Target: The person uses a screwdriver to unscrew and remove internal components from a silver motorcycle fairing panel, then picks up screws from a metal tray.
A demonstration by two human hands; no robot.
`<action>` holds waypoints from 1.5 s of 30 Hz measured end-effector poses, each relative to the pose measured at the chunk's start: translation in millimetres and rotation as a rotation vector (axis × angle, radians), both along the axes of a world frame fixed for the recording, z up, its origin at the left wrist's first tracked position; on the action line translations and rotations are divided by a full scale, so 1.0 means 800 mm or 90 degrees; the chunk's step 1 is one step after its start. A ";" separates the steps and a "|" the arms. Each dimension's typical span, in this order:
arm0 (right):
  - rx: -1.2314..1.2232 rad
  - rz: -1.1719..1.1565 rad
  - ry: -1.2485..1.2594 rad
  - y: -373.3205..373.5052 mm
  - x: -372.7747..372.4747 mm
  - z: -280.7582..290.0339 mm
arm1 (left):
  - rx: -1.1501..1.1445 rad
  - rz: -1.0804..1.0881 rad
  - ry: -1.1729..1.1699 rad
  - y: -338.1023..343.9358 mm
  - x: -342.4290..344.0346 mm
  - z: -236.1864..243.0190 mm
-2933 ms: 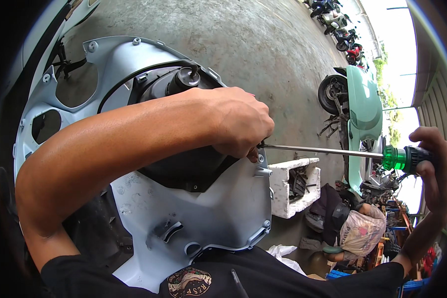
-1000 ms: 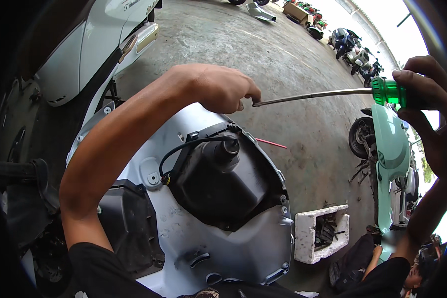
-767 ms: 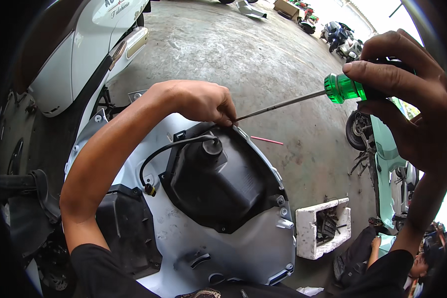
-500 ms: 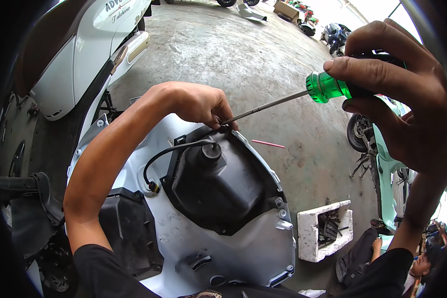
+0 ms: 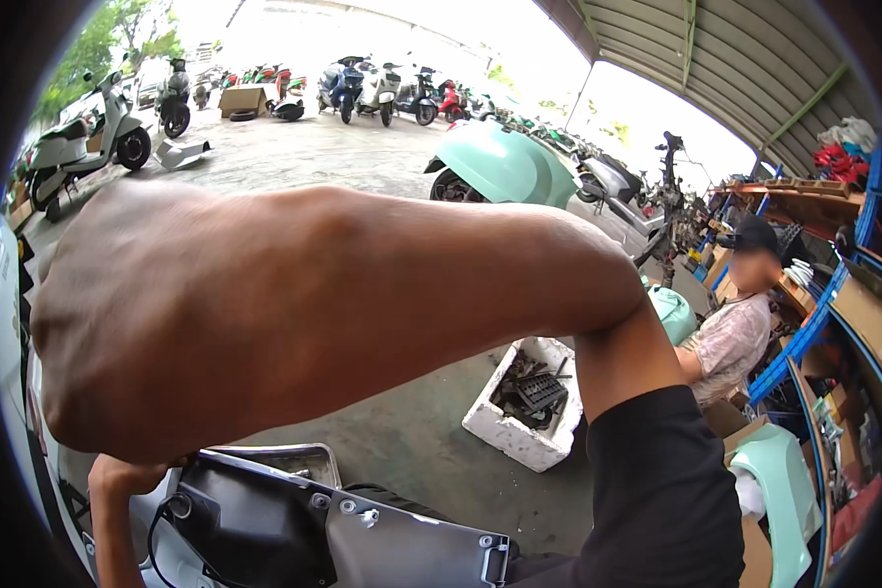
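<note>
Item 1: R hand (image 5: 147, 323), w/ bare forearm across view; back of hand to cam, knuckles bent over at far end; fingers + palm hidden, so can't tell if gripping anything or holding a tool

Item 2: L hand (image 5: 127, 475), just under R hand in view, by near-L end of blk housing; fingers partly covered by R hand, so can't tell if pinching, pressing or only resting

Item 3: blk plastic housing (image 5: 255, 519), prob. lamp back, seated in panel; right of L hand, below R hand in view; capped neck (image 5: 178, 505) and blk cable (image 5: 152, 539) on side nearest L hand

Item 4: silver-grey body panel (image 5: 402, 539), to right of L hand beyond housing; round screw bosses (image 5: 348, 507) along upper edge

Item 5: white foam box (image 5: 505, 436), loose dark parts inside, on floor well right of both hands, below R forearm

Handling notes (judgement): R hand prob. working at housing end, just above L hand; best w/ L hand bracing rim so panel doesn't rock; L fingertips clear of R hand's line of push; any push straight + even, since painted face likely scratches and plastic bosses may crack; cable kept out from under fingers; R forearm lower or aside = better sight of contact pt, now hidden
</note>
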State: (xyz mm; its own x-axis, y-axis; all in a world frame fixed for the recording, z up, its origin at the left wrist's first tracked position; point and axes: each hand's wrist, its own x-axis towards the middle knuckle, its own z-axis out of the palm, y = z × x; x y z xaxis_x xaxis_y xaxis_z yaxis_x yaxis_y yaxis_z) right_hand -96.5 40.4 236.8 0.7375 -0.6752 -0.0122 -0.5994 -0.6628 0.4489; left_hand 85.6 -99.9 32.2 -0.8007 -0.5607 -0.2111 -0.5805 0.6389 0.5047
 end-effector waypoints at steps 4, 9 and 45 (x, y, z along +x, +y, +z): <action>-0.013 0.013 0.024 -0.006 -0.017 -0.010 | 0.038 -0.067 0.027 0.002 -0.043 -0.011; -0.053 0.074 0.031 -0.034 -0.022 -0.022 | 0.102 -0.064 0.015 -0.017 -0.047 -0.013; 0.066 -0.075 -0.018 0.002 -0.013 -0.011 | 0.072 -0.019 0.028 -0.012 -0.044 -0.019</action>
State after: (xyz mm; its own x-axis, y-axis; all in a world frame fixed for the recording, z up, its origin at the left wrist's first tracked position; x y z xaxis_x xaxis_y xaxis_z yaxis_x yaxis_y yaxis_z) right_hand -107.3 42.3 227.7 0.6545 -0.7531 -0.0669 -0.6867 -0.6292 0.3642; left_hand 50.1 -109.8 17.3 -0.8266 -0.5106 -0.2366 -0.5378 0.5930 0.5992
